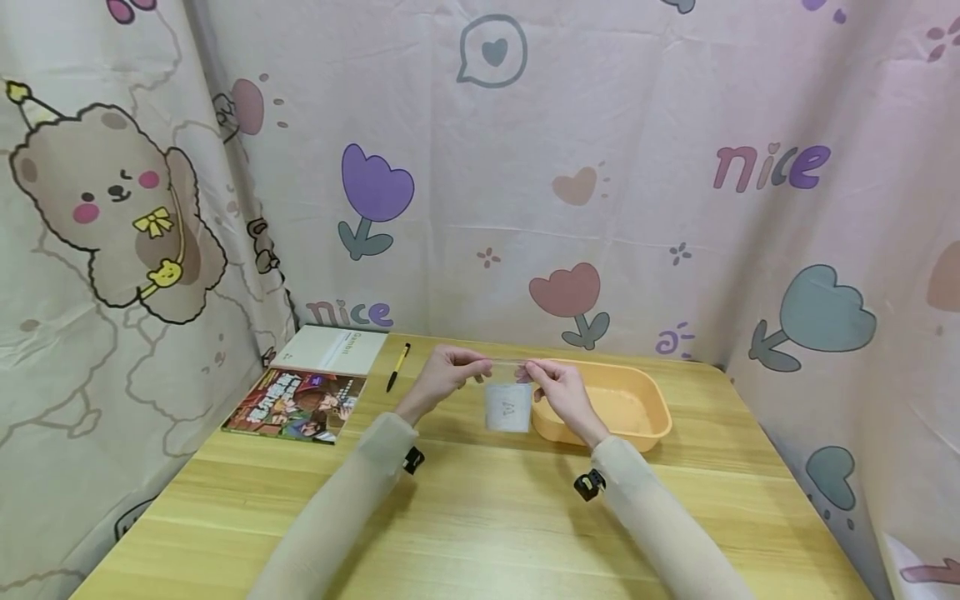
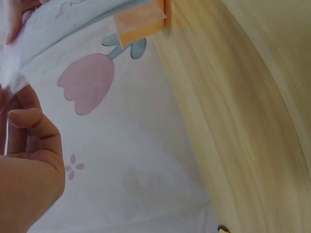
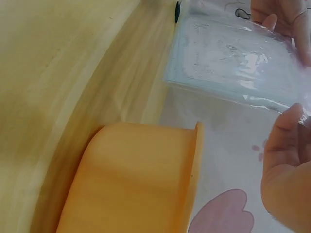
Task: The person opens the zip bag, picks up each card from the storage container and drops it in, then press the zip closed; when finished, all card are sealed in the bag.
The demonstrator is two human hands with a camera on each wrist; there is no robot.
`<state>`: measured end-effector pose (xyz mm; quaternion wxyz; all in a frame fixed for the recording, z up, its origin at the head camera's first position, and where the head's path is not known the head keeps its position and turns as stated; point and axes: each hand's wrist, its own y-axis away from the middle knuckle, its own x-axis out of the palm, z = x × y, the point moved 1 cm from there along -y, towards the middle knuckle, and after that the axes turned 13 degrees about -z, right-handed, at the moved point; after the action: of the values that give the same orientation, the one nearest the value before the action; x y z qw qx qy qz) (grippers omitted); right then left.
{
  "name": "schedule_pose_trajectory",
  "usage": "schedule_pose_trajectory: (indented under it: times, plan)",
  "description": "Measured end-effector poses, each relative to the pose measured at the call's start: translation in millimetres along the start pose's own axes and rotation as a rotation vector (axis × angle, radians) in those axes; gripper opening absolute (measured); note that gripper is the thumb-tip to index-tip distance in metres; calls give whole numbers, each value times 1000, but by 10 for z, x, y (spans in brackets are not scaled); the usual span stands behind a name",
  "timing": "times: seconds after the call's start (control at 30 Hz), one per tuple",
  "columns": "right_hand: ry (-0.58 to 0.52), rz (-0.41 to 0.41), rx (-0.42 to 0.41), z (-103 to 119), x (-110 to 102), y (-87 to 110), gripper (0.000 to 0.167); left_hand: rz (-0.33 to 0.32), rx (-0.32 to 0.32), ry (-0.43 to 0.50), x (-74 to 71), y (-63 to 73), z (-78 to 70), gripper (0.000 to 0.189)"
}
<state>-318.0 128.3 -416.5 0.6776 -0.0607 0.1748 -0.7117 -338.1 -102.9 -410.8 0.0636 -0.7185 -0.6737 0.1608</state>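
A clear plastic bag [image 1: 507, 408] with something flat and whitish inside hangs upright above the table. My left hand [image 1: 447, 375] pinches its top edge at the left corner, while my right hand [image 1: 561, 392] pinches the right corner. Between the two hands the top edge is stretched nearly straight. In the right wrist view the see-through film of the bag [image 3: 228, 58] shines, and faint printing shows on it or its contents. The left wrist view has my left thumb and fingers [image 2: 34, 121] closed at the film's edge.
An orange plastic basin [image 1: 622, 408] stands right behind my right hand. At the back left lie a pale notebook [image 1: 330, 350], a colorful comic-style book [image 1: 296, 406] and a yellow-black pen [image 1: 398, 367]. A patterned curtain [image 1: 480, 183] rises behind the wooden table [image 1: 480, 517].
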Motion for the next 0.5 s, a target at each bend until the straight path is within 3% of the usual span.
schedule_pose_trajectory:
  times: [0.2, 0.5]
  plan:
    - [79, 1, 22, -48, 132, -147, 30, -1, -58, -19, -68, -118, 99, 26]
    - [48, 26, 150, -203, 288, -308, 29, -27, -125, -86, -136, -280, 321, 30]
